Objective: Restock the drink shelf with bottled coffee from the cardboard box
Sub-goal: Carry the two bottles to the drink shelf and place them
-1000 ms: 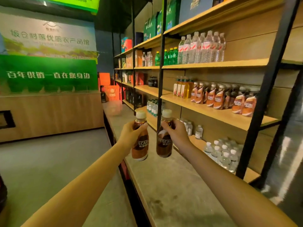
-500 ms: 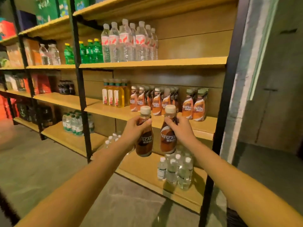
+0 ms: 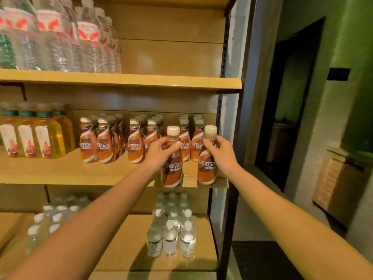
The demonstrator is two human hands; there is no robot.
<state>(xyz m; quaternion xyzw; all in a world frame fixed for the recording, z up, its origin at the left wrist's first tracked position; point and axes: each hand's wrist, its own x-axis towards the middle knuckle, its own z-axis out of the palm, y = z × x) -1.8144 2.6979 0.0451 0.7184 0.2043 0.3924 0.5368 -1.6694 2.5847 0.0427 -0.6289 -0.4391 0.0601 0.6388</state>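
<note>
While both bottles hang at the front edge of the middle shelf [image 3: 70, 170], we're in the placing step. The left hand [image 3: 161, 152] grips one coffee bottle [image 3: 171, 174] and the right hand [image 3: 221, 152] grips the other coffee bottle [image 3: 206, 170]. Next we'd set them upright on the shelf's bare front strip, ahead of the stocked coffee row [image 3: 105, 144]. A black upright [image 3: 229, 219] crowds the shelf's right end, and water bottles [image 3: 171, 235] stand below the shelf.

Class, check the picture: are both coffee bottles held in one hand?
No, the left hand grips one coffee bottle and the right hand grips a second coffee bottle.
</note>
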